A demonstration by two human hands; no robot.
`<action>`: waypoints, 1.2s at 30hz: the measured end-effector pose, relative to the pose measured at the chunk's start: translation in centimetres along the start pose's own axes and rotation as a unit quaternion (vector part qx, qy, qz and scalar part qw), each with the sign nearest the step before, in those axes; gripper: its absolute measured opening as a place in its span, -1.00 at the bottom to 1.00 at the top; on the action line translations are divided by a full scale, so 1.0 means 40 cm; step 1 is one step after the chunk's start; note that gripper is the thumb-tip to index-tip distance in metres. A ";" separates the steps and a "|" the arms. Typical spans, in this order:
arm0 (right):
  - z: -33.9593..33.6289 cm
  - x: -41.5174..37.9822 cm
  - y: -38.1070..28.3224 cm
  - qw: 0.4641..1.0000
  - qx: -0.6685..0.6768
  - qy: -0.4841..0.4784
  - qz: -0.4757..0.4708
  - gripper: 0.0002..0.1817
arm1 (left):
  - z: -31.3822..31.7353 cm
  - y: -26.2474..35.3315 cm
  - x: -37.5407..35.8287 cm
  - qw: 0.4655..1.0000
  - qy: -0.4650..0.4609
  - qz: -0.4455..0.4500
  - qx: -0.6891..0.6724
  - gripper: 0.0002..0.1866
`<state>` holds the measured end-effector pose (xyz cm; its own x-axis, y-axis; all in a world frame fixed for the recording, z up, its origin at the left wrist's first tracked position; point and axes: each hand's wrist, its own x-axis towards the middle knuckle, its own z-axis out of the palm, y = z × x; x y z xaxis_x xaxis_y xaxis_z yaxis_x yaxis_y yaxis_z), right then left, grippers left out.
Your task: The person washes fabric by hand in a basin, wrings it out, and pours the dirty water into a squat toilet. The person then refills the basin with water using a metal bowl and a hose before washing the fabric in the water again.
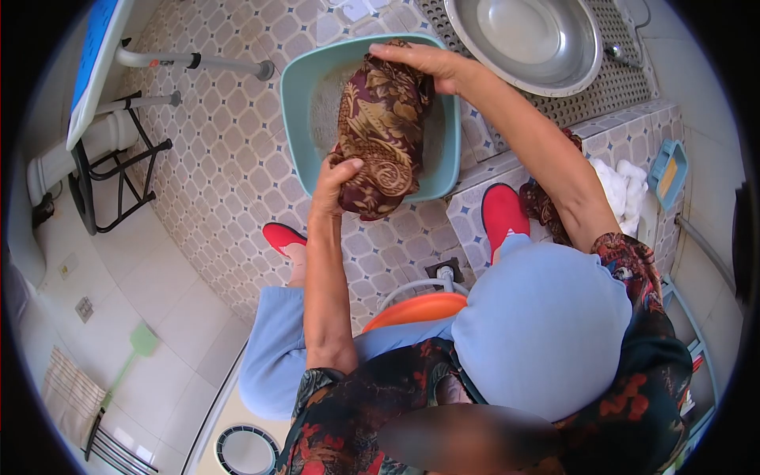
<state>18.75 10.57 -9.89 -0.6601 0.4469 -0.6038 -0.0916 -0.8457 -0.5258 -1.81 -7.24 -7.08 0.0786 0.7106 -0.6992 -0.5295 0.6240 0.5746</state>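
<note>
A brown and maroon cloth with a gold leaf pattern is bunched lengthwise over a teal basin. My left hand is closed around its near end, thumb on top. At the far end, my right hand grips the cloth; some of its fingers are hidden beneath the fabric. Greyish water shows in the basin beside the cloth. The near end of the cloth hangs over the basin's front rim.
A steel basin stands on a perforated mat at upper right. White cloth, another patterned cloth and a blue soap dish lie on the tiled ledge. An orange tub is near my legs; a metal-legged frame stands left.
</note>
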 end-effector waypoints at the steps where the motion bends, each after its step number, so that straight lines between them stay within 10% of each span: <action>1: 0.012 -0.012 0.005 0.996 -0.056 0.024 -0.058 -0.47 | 0.019 0.007 0.001 0.993 -0.019 0.058 0.105 -0.36; 6: 0.118 -0.053 -0.015 0.878 -0.318 0.214 -0.287 -0.49 | 0.031 -0.061 0.035 0.969 0.030 0.143 0.201 -0.40; 12: 0.321 -0.147 -0.005 0.621 -0.436 -0.002 -0.652 -0.60 | 0.054 -0.159 0.075 0.979 -0.104 0.053 -0.165 -0.28; 17: 0.382 -0.199 0.037 0.533 -0.416 -0.203 -0.708 -0.55 | 0.041 -0.154 0.054 0.981 -0.094 0.068 -0.154 -0.27; 26: 0.400 -0.215 0.138 0.447 -0.418 -0.312 -0.727 -0.80 | -0.011 -0.116 0.006 0.984 -0.066 0.106 -0.130 -0.27; 36: 0.370 -0.248 0.117 0.503 -0.321 -0.268 -0.756 -0.75 | -0.068 -0.080 -0.032 0.981 -0.035 0.151 -0.119 -0.26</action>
<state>13.83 -2.14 2.51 -0.3188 0.1498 0.9359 -0.6455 0.6887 -0.3301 -2.51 -11.03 -9.19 -0.0585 0.8771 -0.4768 -0.7187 0.2945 0.6299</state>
